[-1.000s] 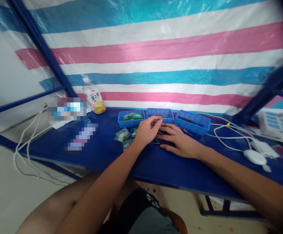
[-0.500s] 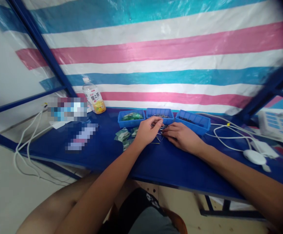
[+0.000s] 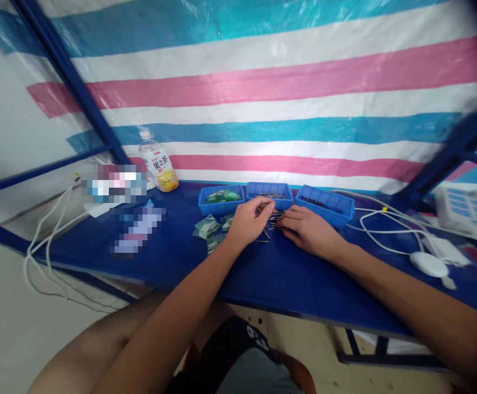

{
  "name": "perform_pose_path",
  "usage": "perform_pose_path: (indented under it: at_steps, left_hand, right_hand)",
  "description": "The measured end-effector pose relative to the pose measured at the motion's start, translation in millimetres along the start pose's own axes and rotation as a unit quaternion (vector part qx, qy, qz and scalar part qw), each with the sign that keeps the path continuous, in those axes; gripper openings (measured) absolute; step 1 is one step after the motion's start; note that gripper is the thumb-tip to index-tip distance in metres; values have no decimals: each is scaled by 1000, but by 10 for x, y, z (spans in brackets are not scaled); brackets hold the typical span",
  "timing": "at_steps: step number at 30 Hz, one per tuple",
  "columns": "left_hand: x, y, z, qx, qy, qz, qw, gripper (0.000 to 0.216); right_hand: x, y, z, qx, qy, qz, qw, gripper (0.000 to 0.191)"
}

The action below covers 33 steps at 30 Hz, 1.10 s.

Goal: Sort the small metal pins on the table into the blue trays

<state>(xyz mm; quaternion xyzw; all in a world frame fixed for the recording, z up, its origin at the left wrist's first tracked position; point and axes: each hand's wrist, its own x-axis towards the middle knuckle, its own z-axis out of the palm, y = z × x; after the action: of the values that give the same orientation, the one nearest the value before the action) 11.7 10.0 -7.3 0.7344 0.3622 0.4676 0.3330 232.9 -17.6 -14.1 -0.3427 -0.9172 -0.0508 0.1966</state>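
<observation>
Between my hands, on the blue tabletop (image 3: 288,279), lies a loose pile of thin metal rods (image 3: 268,234), too small to name exactly. My left hand (image 3: 250,218) hovers at the pile's left side, thumb and fingers pinched together; whatever is between them is hidden. At the right edge of the pile my right hand (image 3: 309,231) rests low with curled fingers, its fingertips touching the rods. Just left of my left hand lie several small clear packets (image 3: 207,226) with pale contents, partly covered by the wrist.
Behind the hands stand three blue bins: the left bin (image 3: 222,208) with green packets, the middle bin (image 3: 289,198) with metal pieces, the right bin (image 3: 344,220) with dark pieces. A drink bottle (image 3: 160,163) stands back left. White cables (image 3: 390,232) and a white device (image 3: 429,265) lie right.
My right hand has shifted very slightly to the right, and its fingers have curled in at the rods. My left hand stays in place, still pinched.
</observation>
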Motion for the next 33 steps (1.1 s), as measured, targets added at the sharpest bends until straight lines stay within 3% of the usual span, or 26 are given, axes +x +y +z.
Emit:
perform_pose_path:
  at_steps: [5, 10, 16, 20, 26, 33]
  left_hand:
    - [4, 10, -5, 7, -3, 0, 1000, 23]
    - [4, 30, -24, 26, 1, 9, 1000, 23]
    - [-28, 56, -19, 121, -59, 31, 990, 28]
    - [-29, 10, 16, 150, -90, 80, 981, 34]
    - [-12, -50, 34, 127, -100, 122, 979, 34]
    - [-13, -16, 35, 27, -56, 63, 996, 23]
  right_hand:
    - [6, -14, -5, -22, 1, 2, 1000, 16]
    - [8, -53, -20, 0, 50, 39, 998, 16]
    - [17, -138, -74, 105, 126, 204, 965, 6]
    - [24, -158, -82, 172, 160, 276, 932, 13]
    - [1, -133, -13, 255, 175, 279, 909, 18]
    - [-27, -105, 38, 273, 159, 256, 914, 21]
